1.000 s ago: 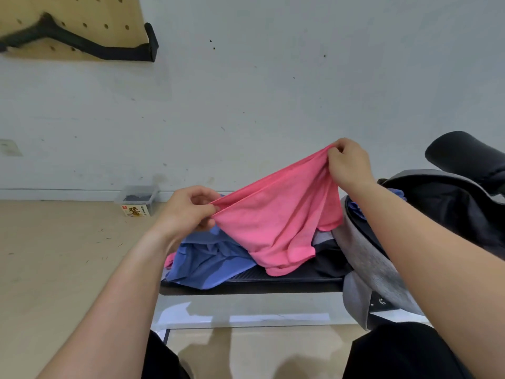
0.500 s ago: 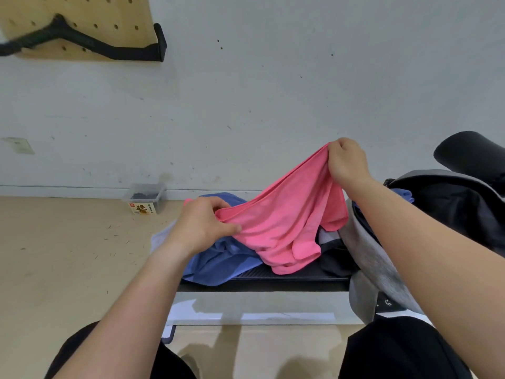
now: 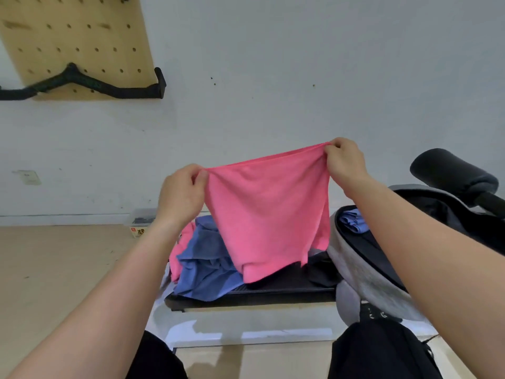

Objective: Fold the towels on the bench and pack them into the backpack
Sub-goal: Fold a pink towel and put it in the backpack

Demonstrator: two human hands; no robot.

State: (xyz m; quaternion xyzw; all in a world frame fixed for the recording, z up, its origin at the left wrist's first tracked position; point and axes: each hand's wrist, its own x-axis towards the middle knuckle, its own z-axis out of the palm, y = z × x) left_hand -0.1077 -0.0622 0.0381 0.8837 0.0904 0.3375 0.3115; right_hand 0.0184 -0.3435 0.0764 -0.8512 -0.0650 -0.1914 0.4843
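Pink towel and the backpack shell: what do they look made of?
Pink towel: soft matte cloth, likely microfibre; it drapes limply with a fine nap between the left hand and right hand. Backpack: grey heathered fabric outside, dark lining; fibre unclear.

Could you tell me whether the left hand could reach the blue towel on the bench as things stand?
Probably yes, once freed: the left hand pinches the pink towel, but the blue towel lies partly uncovered just below it.

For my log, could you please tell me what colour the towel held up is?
The towel is plain pink, seen best in the head view.
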